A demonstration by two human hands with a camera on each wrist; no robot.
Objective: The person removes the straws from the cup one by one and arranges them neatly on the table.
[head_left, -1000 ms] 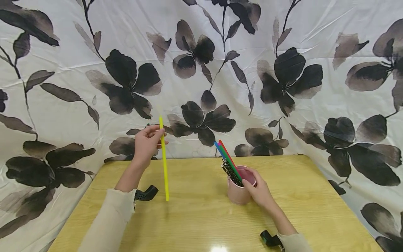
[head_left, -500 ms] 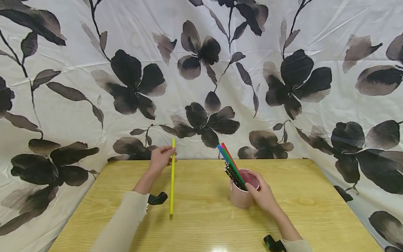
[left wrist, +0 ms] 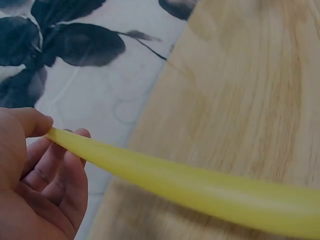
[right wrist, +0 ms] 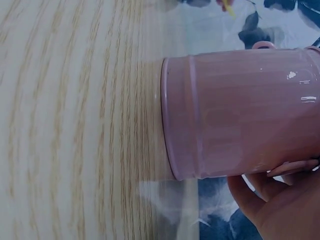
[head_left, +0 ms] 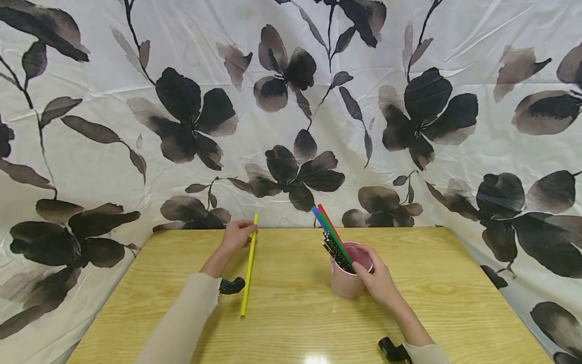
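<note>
My left hand point(head_left: 237, 235) pinches a long yellow straw point(head_left: 249, 268) near its far end, between thumb and fingers. The straw slants toward me, its near end low over the table; whether it touches the wood I cannot tell. The left wrist view shows the thumb point(left wrist: 39, 123) on top of the straw's end. My right hand point(head_left: 378, 277) grips the side of a pink metal cup point(head_left: 344, 284), thumb near its rim. The cup stands on the table. Red, green and blue straws point(head_left: 321, 216) lean left in it, with several black dotted straws point(head_left: 335, 248).
A pale wooden table point(head_left: 291, 298) lies beneath, its far edge against a white cloth point(head_left: 350, 156) with dark flowers. Black wrist cameras sit at the left cuff point(head_left: 232, 285) and the right cuff point(head_left: 393, 350). A small loop point(right wrist: 263, 45) juts from the cup's side.
My left hand has come down and to the right with the yellow straw, which has gone from near upright to slanting low over the table. My right hand keeps its grip on the cup.
</note>
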